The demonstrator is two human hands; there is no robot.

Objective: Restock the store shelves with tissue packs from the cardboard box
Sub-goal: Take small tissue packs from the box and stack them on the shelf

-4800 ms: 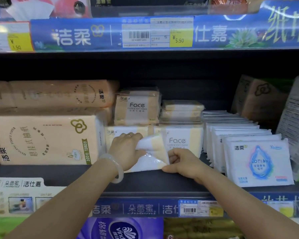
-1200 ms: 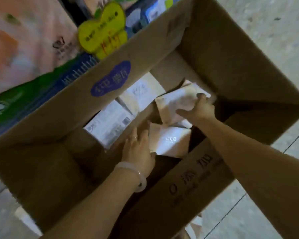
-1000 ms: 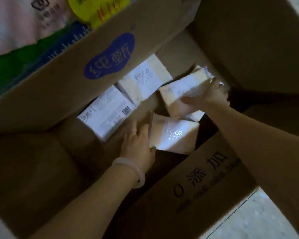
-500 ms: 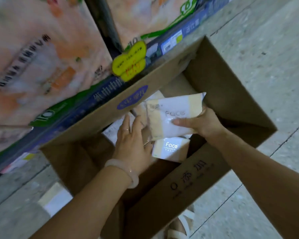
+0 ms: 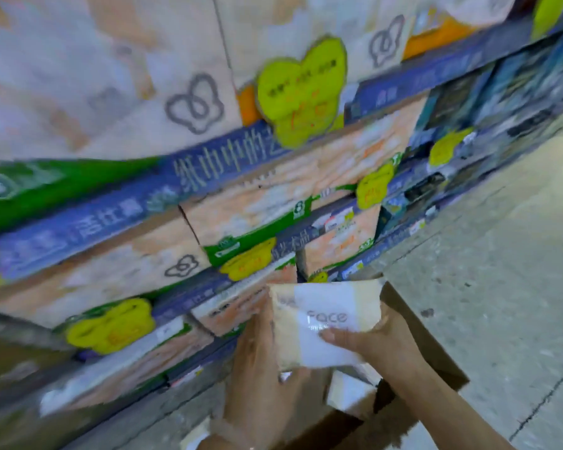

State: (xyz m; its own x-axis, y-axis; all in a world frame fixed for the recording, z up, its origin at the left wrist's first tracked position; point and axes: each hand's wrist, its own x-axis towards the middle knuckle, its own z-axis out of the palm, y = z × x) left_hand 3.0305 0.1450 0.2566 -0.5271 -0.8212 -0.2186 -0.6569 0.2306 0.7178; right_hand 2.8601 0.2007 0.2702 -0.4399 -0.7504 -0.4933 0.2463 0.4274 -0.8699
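Both hands hold a beige and white "Face" tissue pack [image 5: 329, 323] lifted above the cardboard box [image 5: 420, 345]. My right hand [image 5: 371, 342] grips the pack's right side, thumb across its white front. My left hand [image 5: 260, 368] holds its left edge and underside. Another tissue pack [image 5: 348, 393] lies lower in the box, below the held one. The view is blurred by motion.
Tilted store shelves [image 5: 182, 177] with blue edge strips, yellow-green price tags [image 5: 301, 92] and large tissue bundles fill the left and top. Grey stone floor [image 5: 501, 287] lies to the right. The box stands on the floor against the lowest shelf.
The pack has risen out of the box with both hands on it. The camera has swung up from the box interior toward the shelves.
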